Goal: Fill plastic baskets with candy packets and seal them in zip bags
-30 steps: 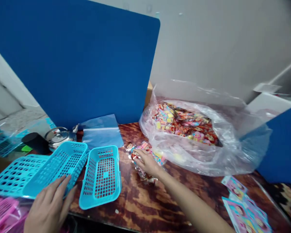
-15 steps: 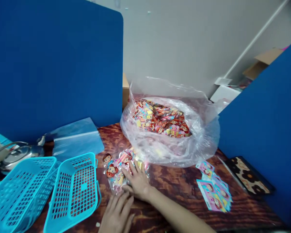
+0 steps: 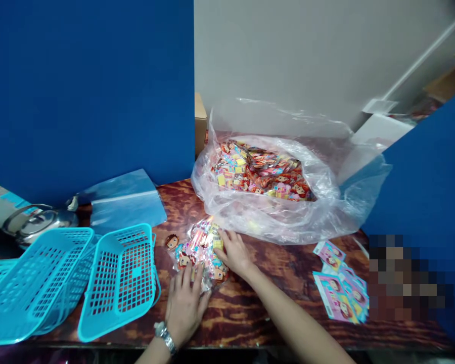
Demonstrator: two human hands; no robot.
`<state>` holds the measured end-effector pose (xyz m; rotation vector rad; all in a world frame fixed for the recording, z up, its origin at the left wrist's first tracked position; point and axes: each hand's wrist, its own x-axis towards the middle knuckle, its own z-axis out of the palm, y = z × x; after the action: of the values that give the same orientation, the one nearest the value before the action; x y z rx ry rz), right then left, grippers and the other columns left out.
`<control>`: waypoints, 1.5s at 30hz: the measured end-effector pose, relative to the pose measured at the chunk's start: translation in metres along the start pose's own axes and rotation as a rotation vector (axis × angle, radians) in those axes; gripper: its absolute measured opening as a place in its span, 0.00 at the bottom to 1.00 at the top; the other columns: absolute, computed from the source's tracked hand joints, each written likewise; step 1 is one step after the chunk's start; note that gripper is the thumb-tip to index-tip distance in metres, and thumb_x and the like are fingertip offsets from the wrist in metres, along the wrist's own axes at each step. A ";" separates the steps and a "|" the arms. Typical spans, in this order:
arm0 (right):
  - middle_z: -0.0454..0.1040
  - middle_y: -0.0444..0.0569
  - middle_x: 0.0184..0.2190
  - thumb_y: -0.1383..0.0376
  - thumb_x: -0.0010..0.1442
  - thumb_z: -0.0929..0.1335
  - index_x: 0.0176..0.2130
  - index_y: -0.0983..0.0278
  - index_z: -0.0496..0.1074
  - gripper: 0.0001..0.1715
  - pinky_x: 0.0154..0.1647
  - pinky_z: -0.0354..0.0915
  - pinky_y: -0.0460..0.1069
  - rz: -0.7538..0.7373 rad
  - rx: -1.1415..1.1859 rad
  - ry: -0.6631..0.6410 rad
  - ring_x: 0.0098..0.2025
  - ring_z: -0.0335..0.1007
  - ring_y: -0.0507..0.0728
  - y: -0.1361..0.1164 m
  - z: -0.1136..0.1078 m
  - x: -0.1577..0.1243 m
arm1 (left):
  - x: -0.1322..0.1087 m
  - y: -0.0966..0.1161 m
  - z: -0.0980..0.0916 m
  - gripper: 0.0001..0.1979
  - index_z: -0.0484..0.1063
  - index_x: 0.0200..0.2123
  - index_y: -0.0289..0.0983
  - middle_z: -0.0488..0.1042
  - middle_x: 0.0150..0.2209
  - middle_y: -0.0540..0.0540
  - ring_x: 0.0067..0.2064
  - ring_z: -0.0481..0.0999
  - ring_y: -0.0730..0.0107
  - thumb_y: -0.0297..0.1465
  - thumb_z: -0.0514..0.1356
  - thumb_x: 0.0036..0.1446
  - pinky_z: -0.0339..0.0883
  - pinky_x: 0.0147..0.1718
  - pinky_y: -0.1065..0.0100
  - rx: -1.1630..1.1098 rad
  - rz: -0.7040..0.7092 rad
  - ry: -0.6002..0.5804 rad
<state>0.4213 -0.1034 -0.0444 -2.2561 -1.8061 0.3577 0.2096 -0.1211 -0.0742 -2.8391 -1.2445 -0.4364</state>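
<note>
A small heap of colourful cartoon-print packets (image 3: 197,247) lies on the brown wooden table (image 3: 250,313), just in front of a big clear plastic bag (image 3: 273,217) full of the same packets. My left hand (image 3: 185,303), a watch on its wrist, rests flat with fingers stretched onto the near edge of the heap. My right hand (image 3: 233,252) lies on the heap's right side, fingers spread over the packets. Neither hand has lifted anything.
Light blue mesh baskets (image 3: 117,283) lie overlapping at the left, with a flat clear zip bag (image 3: 123,199) and a metal kettle (image 3: 38,222) behind. Pink printed cards (image 3: 341,293) sit at the right. Blue partition panels (image 3: 87,91) stand behind and at the right.
My left hand left the baskets and came across to the packet heap. My right hand stayed on the heap, shifting slightly right. The camera view swung left to right.
</note>
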 end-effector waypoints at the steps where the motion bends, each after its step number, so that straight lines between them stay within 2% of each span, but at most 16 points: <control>1: 0.61 0.57 0.52 0.58 0.56 0.67 0.58 0.61 0.59 0.32 0.51 0.58 0.54 -0.008 0.013 -0.009 0.49 0.60 0.62 -0.002 0.001 0.001 | -0.001 0.002 0.000 0.27 0.57 0.60 0.39 0.62 0.57 0.36 0.53 0.64 0.51 0.36 0.54 0.58 0.61 0.48 0.52 0.001 0.003 0.014; 6: 0.62 0.57 0.48 0.54 0.58 0.65 0.54 0.64 0.63 0.28 0.45 0.62 0.52 -0.015 0.028 -0.066 0.44 0.66 0.60 -0.013 0.002 -0.021 | 0.005 0.001 0.002 0.29 0.58 0.59 0.34 0.62 0.55 0.33 0.54 0.63 0.50 0.43 0.52 0.58 0.61 0.49 0.52 -0.047 -0.047 0.050; 9: 0.64 0.58 0.48 0.51 0.55 0.66 0.56 0.60 0.61 0.32 0.38 0.65 0.52 -0.092 -0.057 -0.169 0.41 0.69 0.61 -0.021 -0.014 -0.041 | 0.012 -0.005 0.003 0.32 0.59 0.59 0.35 0.63 0.55 0.32 0.53 0.64 0.47 0.46 0.53 0.56 0.61 0.47 0.50 -0.034 -0.063 0.026; 13: 0.72 0.52 0.42 0.51 0.60 0.61 0.53 0.54 0.64 0.23 0.37 0.65 0.52 -0.204 -0.158 -0.138 0.40 0.70 0.61 -0.008 -0.077 -0.031 | 0.016 -0.013 0.001 0.27 0.62 0.56 0.38 0.60 0.58 0.33 0.57 0.59 0.42 0.41 0.55 0.55 0.58 0.48 0.43 0.033 0.047 0.080; 15: 0.73 0.52 0.41 0.54 0.63 0.59 0.57 0.55 0.61 0.24 0.39 0.64 0.52 -0.084 -0.209 0.009 0.41 0.69 0.61 0.017 -0.119 -0.007 | 0.022 -0.010 -0.001 0.25 0.63 0.56 0.39 0.60 0.58 0.33 0.59 0.57 0.40 0.38 0.56 0.54 0.57 0.49 0.42 0.036 0.140 0.128; 17: 0.69 0.56 0.49 0.57 0.64 0.59 0.59 0.58 0.58 0.25 0.47 0.61 0.55 0.047 -0.301 0.215 0.49 0.65 0.63 0.050 -0.155 0.021 | 0.032 -0.002 -0.003 0.25 0.64 0.55 0.41 0.61 0.58 0.34 0.59 0.57 0.40 0.36 0.57 0.52 0.55 0.50 0.42 0.006 0.208 0.161; 19: 0.61 0.62 0.57 0.57 0.63 0.60 0.61 0.61 0.56 0.29 0.52 0.55 0.61 0.193 -0.384 0.257 0.55 0.58 0.67 0.080 -0.173 0.043 | 0.049 0.012 -0.006 0.26 0.64 0.55 0.44 0.62 0.58 0.36 0.58 0.58 0.42 0.35 0.58 0.51 0.55 0.51 0.43 -0.041 0.245 0.181; 22: 0.68 0.64 0.50 0.55 0.63 0.59 0.56 0.64 0.63 0.26 0.45 0.61 0.62 0.189 -0.397 -0.027 0.50 0.65 0.68 0.098 -0.162 0.053 | 0.085 0.035 -0.021 0.23 0.66 0.53 0.46 0.65 0.56 0.39 0.56 0.62 0.44 0.37 0.59 0.51 0.61 0.49 0.45 -0.130 0.324 0.194; 24: 0.75 0.55 0.39 0.52 0.61 0.62 0.50 0.59 0.68 0.22 0.38 0.66 0.55 0.071 -0.362 -0.146 0.41 0.72 0.63 0.094 -0.139 0.048 | 0.116 0.050 -0.041 0.21 0.67 0.52 0.46 0.68 0.54 0.40 0.54 0.66 0.47 0.39 0.57 0.54 0.65 0.47 0.48 -0.216 0.387 0.175; 27: 0.77 0.54 0.36 0.54 0.61 0.60 0.51 0.57 0.67 0.21 0.35 0.66 0.54 -0.030 -0.348 -0.189 0.38 0.74 0.63 0.083 -0.116 0.037 | 0.168 0.067 -0.073 0.20 0.63 0.55 0.44 0.68 0.54 0.42 0.53 0.68 0.57 0.39 0.53 0.59 0.66 0.49 0.55 -0.364 0.420 0.059; 29: 0.77 0.54 0.37 0.54 0.61 0.60 0.53 0.56 0.65 0.23 0.36 0.66 0.54 -0.070 -0.321 -0.180 0.39 0.74 0.63 0.086 -0.120 0.035 | 0.202 0.075 -0.083 0.20 0.63 0.55 0.43 0.68 0.53 0.42 0.52 0.68 0.60 0.38 0.51 0.60 0.65 0.50 0.57 -0.415 0.452 0.008; 33: 0.76 0.51 0.39 0.54 0.58 0.63 0.45 0.57 0.71 0.18 0.41 0.64 0.50 0.001 -0.210 -0.078 0.43 0.72 0.60 0.122 -0.158 0.054 | 0.250 0.082 -0.063 0.23 0.62 0.56 0.35 0.64 0.56 0.36 0.56 0.64 0.54 0.39 0.47 0.61 0.58 0.55 0.52 -0.275 0.446 -0.112; 36: 0.75 0.54 0.40 0.58 0.58 0.64 0.42 0.62 0.72 0.14 0.43 0.63 0.49 0.186 -0.201 0.021 0.44 0.71 0.60 0.167 -0.184 0.074 | 0.264 0.089 -0.036 0.26 0.56 0.59 0.33 0.63 0.57 0.32 0.57 0.64 0.51 0.40 0.46 0.62 0.49 0.57 0.46 -0.112 0.451 -0.302; 39: 0.70 0.61 0.46 0.60 0.57 0.66 0.52 0.68 0.65 0.24 0.43 0.63 0.51 0.408 -0.200 0.145 0.45 0.70 0.62 0.216 -0.201 0.084 | 0.266 0.098 -0.018 0.23 0.61 0.56 0.35 0.75 0.42 0.37 0.44 0.74 0.53 0.41 0.45 0.61 0.57 0.51 0.44 -0.090 0.503 -0.425; 41: 0.67 0.65 0.50 0.59 0.57 0.67 0.58 0.70 0.56 0.34 0.44 0.62 0.52 0.493 -0.191 0.224 0.47 0.69 0.62 0.244 -0.211 0.085 | 0.268 0.102 -0.014 0.23 0.64 0.52 0.35 0.76 0.36 0.38 0.39 0.76 0.54 0.41 0.44 0.62 0.64 0.45 0.49 -0.089 0.525 -0.468; 45: 0.68 0.60 0.49 0.55 0.60 0.64 0.60 0.68 0.55 0.34 0.49 0.60 0.51 0.455 -0.157 0.315 0.49 0.66 0.61 0.273 -0.225 0.091 | 0.277 0.105 -0.014 0.23 0.65 0.49 0.37 0.75 0.38 0.38 0.39 0.76 0.56 0.43 0.40 0.62 0.67 0.37 0.60 -0.106 0.532 -0.492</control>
<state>0.7656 -0.0790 0.0748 -2.6441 -1.1990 -0.0716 0.4606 0.0040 0.0214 -3.3079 -0.4359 0.2309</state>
